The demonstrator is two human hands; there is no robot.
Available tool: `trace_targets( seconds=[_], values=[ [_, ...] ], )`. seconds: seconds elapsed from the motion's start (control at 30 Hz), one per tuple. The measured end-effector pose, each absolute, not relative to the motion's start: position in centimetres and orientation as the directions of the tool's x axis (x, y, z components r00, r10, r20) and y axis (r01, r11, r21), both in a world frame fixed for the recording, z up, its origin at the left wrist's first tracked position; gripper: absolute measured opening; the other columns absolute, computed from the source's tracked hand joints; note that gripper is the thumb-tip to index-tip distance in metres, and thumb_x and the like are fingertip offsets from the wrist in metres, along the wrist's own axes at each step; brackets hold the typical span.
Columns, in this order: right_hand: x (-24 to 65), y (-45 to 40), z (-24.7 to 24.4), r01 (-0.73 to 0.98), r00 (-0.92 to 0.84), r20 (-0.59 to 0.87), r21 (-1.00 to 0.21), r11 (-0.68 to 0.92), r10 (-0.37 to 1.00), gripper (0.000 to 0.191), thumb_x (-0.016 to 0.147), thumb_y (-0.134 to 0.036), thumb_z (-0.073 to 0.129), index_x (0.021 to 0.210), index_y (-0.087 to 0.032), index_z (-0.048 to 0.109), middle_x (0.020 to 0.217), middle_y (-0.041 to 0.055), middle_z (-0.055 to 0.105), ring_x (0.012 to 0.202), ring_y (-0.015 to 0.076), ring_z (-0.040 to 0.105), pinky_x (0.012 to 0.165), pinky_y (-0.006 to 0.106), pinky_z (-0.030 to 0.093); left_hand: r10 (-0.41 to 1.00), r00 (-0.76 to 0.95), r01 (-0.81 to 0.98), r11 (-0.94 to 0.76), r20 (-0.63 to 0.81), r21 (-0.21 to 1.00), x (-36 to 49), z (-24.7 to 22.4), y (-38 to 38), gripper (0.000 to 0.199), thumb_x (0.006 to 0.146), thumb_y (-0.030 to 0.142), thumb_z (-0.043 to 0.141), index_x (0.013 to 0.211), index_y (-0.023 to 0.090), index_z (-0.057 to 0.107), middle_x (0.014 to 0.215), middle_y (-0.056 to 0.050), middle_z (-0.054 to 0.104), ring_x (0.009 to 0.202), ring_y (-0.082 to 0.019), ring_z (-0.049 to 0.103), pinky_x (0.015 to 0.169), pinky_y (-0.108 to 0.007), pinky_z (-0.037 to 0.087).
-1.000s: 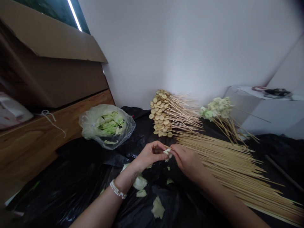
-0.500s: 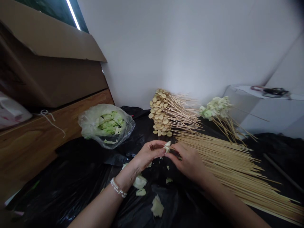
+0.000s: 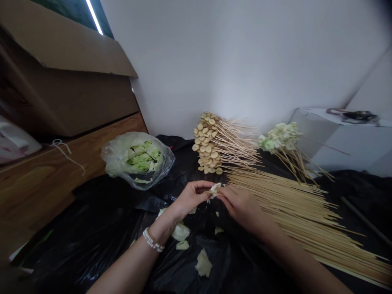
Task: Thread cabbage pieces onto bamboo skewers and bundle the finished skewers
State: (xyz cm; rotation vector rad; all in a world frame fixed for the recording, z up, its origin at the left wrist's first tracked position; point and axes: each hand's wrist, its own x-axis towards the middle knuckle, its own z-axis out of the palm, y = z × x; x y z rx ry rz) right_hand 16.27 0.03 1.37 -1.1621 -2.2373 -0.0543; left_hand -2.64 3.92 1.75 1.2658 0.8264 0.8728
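Observation:
Between my two hands is a small folded piece of pale cabbage leaf (image 3: 215, 188). My left hand (image 3: 193, 197), with a beaded bracelet at the wrist, pinches it from the left, fingers closed. My right hand (image 3: 239, 201) is closed at its right side on a thin wooden skewer, mostly hidden by the fingers; a short length shows at the cabbage's left. Loose cabbage leaves (image 3: 203, 263) lie on the black plastic sheet (image 3: 239, 261) below. Just right of my right hand spreads a wide layer of bare skewers (image 3: 294, 208).
A clear plastic bag (image 3: 114, 159) of cut cabbage stands at left. Skewers with round potato-like slices (image 3: 208, 143) are stacked against the wall. Cabbage skewers (image 3: 281, 136) lean by a white box (image 3: 318, 130) at right. A cardboard box (image 3: 92, 102) rises at far left.
My right hand has moved closer to my left hand, onto the cabbage piece. A bit of skewer now shows at the cabbage's left side. The view has shifted slightly.

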Motion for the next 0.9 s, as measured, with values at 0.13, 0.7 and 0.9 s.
trace_targets(
  seconds=[0.13, 0.7, 0.9],
  values=[
    [16.1, -0.2, 1.6, 0.768, -0.444, 0.565, -0.159, 0.62, 0.695, 0.016, 0.093, -0.02, 0.045, 0.093, -0.017, 0.061, 0.081, 0.0032, 0.063, 0.07, 0.0147, 0.056, 0.061, 0.025, 0.037, 0.907, 0.417, -0.075, 0.102, -0.062, 0.992, -2.4, 1.6, 3.9, 0.028, 0.065, 0.015, 0.074, 0.092, 0.015, 0.074, 0.088, -0.004, 0.073, 0.079, -0.014, 0.064, 0.078, -0.024, 0.049],
    [16.3, -0.5, 1.1, 0.77, -0.564, 0.651, 0.193, 0.609, 0.507, 0.024, 0.095, -0.022, 0.046, 0.11, -0.014, 0.063, 0.074, 0.0025, 0.06, 0.061, 0.0127, 0.051, 0.055, 0.028, 0.029, 0.831, 0.473, -0.118, 0.39, -0.293, 0.913, -2.7, 2.5, 3.3, 0.035, 0.068, 0.043, 0.078, 0.085, 0.015, 0.065, 0.074, -0.001, 0.064, 0.064, -0.009, 0.06, 0.052, -0.015, 0.045],
    [15.8, -0.9, 2.4, 0.879, -0.406, 0.674, 0.104, 0.465, 0.617, 0.033, 0.098, -0.035, 0.04, 0.108, -0.014, 0.063, 0.078, 0.0051, 0.065, 0.066, 0.0149, 0.054, 0.058, 0.029, 0.03, 0.92, 0.306, -0.242, 0.325, -0.246, 0.914, -3.0, 1.8, 4.3, 0.036, 0.06, 0.032, 0.085, 0.086, 0.016, 0.067, 0.075, -0.001, 0.067, 0.07, -0.011, 0.064, 0.063, -0.021, 0.051]
  ],
)
